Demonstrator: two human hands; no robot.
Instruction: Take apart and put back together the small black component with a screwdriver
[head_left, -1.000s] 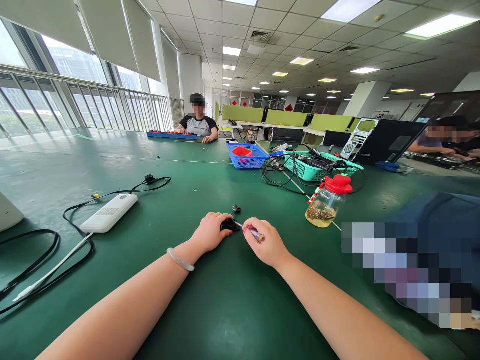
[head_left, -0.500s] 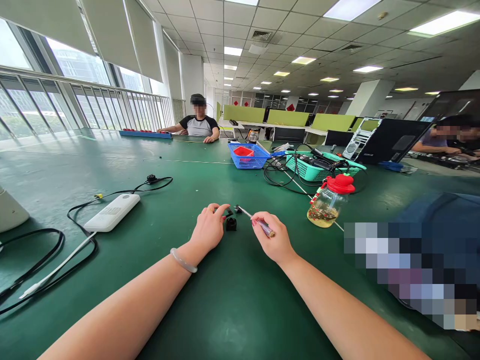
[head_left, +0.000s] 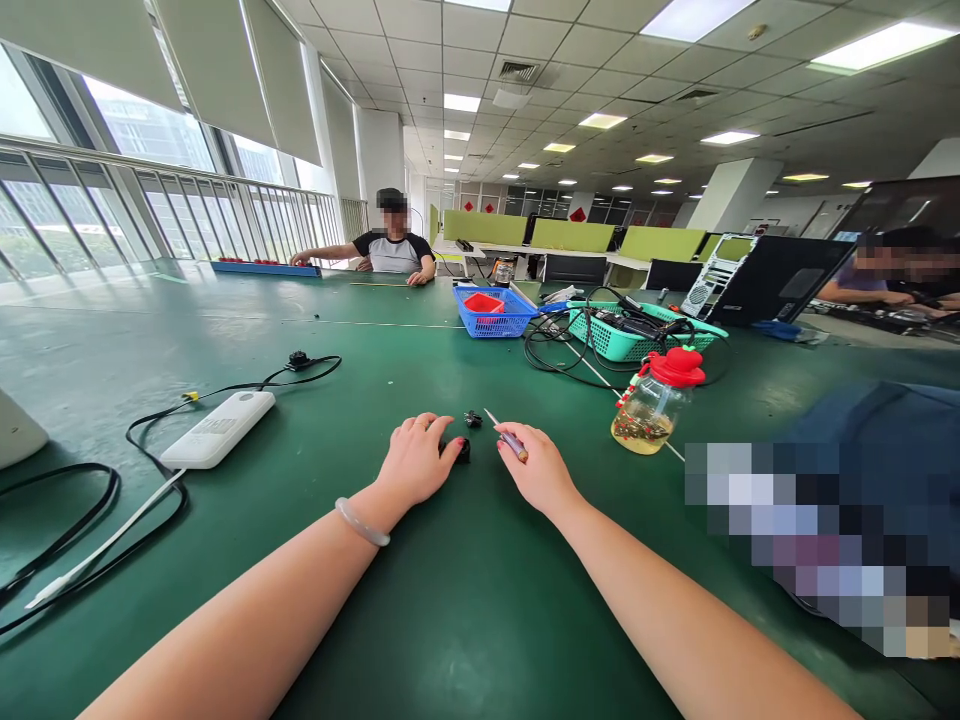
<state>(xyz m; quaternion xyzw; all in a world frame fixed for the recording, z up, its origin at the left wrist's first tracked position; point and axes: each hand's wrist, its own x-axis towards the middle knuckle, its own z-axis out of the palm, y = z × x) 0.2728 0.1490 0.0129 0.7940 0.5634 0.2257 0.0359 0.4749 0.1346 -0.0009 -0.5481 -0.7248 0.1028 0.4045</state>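
While the right hand [head_left: 536, 470] pinches the slim screwdriver [head_left: 504, 436] between thumb and forefinger like a pen, the thin tip points up and away, just clear of the work rather than seated in it. The left hand [head_left: 416, 460] closes thumb and fingertips on the small black part [head_left: 463, 450] and presses it flat to the green table [head_left: 465, 610], a hold that seems meant to keep so light a piece from sliding or turning. A second black piece [head_left: 472, 418] lies loose just beyond, between the two hands and within easy reach. Farther right stands a glass jar [head_left: 654, 408] with a red lid. Off to the left, a white box [head_left: 219, 427] trails its cables, well apart from the hands.
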